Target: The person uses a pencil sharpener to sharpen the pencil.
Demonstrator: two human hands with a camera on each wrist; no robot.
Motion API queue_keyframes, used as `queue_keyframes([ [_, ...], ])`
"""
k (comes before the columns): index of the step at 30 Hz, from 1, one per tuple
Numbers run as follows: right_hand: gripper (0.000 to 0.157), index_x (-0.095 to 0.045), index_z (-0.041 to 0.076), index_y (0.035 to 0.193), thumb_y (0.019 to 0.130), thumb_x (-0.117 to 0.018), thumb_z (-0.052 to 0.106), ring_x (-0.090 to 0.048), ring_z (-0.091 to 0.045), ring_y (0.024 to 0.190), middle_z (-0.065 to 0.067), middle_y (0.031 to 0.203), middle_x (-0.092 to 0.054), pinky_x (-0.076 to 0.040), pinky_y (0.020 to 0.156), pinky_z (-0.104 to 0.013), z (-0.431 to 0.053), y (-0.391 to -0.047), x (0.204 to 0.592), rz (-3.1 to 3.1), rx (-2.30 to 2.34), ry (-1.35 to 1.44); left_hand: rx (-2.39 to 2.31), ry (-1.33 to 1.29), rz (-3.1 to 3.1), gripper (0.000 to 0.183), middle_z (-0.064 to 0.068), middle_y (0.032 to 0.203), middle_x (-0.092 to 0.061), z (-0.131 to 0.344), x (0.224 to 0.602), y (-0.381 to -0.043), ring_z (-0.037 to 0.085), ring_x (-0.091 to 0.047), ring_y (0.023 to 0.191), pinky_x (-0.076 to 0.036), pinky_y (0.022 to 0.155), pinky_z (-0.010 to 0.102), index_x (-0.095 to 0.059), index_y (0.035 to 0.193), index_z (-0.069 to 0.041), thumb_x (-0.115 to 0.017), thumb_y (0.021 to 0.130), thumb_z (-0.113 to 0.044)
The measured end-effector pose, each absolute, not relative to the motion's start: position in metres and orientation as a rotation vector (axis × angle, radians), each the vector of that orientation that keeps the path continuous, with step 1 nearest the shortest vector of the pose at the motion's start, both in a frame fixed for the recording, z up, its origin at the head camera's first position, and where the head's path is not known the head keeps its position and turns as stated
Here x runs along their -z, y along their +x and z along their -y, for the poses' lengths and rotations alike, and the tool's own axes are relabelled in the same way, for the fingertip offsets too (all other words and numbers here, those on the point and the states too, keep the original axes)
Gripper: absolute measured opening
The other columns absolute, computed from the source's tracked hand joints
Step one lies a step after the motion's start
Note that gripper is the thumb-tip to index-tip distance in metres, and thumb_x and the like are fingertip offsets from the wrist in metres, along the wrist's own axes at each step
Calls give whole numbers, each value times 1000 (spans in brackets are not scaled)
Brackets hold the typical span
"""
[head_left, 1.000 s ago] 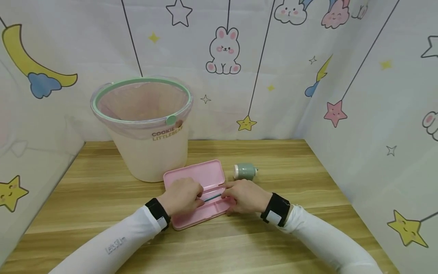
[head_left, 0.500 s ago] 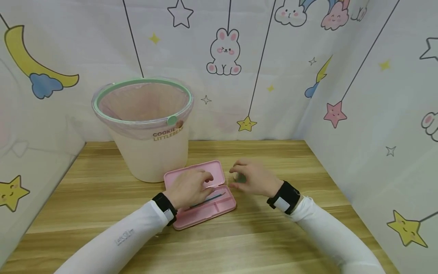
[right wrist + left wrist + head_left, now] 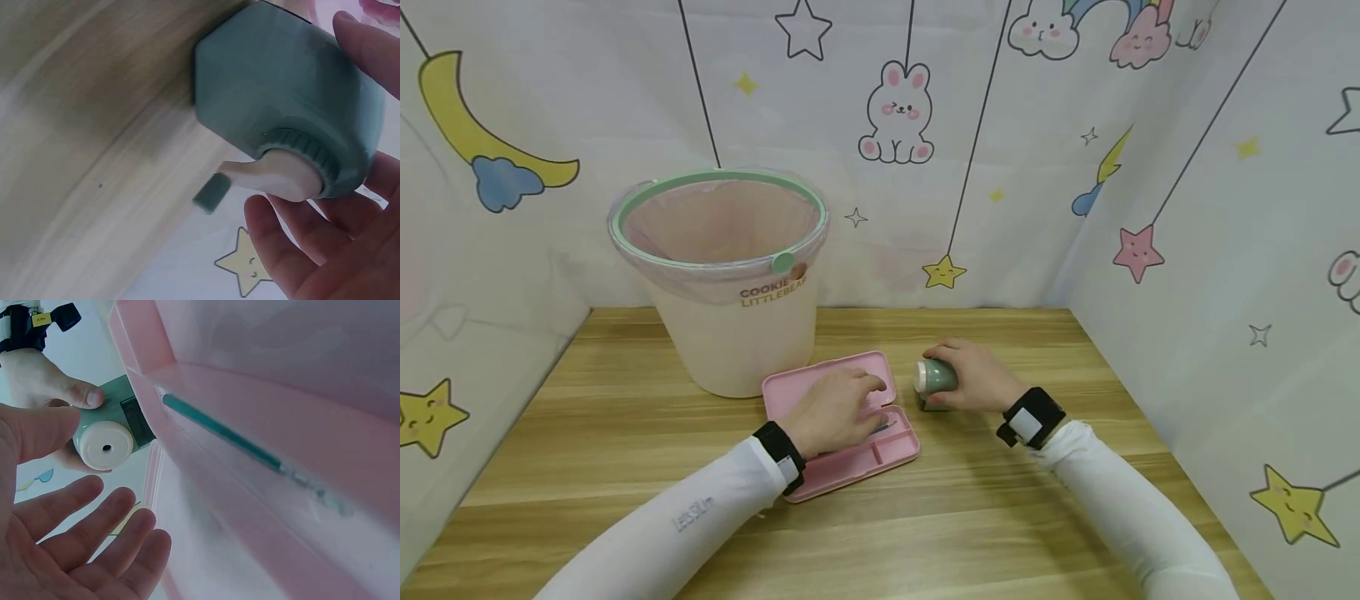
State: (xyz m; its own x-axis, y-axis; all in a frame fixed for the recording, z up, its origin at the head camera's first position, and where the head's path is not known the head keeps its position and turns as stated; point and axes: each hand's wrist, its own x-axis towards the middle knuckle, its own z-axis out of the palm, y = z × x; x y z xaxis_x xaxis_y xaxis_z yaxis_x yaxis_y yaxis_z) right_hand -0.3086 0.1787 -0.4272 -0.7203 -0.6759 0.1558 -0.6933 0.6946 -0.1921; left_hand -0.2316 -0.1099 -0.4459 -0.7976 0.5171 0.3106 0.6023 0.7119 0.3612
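A green pencil sharpener point(image 3: 937, 377) with a white front is in my right hand point(image 3: 983, 379), thumb on one side and fingers on the other. The right wrist view shows its crank handle point(image 3: 265, 175) near my fingertips. It sits at the right end of a pink pencil case point(image 3: 846, 482), which lies with its lid raised back. Over that case my left hand point(image 3: 833, 414) hovers with loose, spread fingers and nothing between them. A dark green pencil point(image 3: 219, 431) lies inside the case, mostly hidden beneath the left hand in the head view.
A tall cream bin point(image 3: 741, 342) with a clear liner and green rim stands behind the case at the left. The wooden table point(image 3: 1000, 517) is bounded by a printed cloth backdrop point(image 3: 985, 183) at the back and sides.
My right hand has left the pencil case, moved right and back, and taken hold of the sharpener, turning its white front upward. My left hand has let go of the pencil and shifted slightly right.
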Motion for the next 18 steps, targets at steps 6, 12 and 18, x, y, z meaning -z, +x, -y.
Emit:
queue_keyframes([
  [6,73,-67,5,148,88,-97,33,-78,-29,116,-15,133,-80,-64,98,-50,-182,-311,431,2876,-421,1141,699,-953,2692,45,13,120,-81,110,462,-239,29,-79,106,-64,94,48,-74,130,-3,-84,98,-33],
  [12,73,-64,0,149,90,-94,31,-79,-29,112,-18,132,-80,-65,95,-49,-181,-308,430,2848,-463,1107,657,-960,2711,51,16,128,-80,101,456,-233,31,-79,118,-64,102,49,-71,138,-2,-83,99,-32],
  [18,74,-63,-4,149,90,-92,29,-79,-32,111,-21,133,-79,-66,94,-50,-171,-300,414,2771,-477,1121,598,-959,2699,55,13,129,-79,86,430,-215,25,-78,108,-66,92,45,-68,143,-2,-83,97,-28],
])
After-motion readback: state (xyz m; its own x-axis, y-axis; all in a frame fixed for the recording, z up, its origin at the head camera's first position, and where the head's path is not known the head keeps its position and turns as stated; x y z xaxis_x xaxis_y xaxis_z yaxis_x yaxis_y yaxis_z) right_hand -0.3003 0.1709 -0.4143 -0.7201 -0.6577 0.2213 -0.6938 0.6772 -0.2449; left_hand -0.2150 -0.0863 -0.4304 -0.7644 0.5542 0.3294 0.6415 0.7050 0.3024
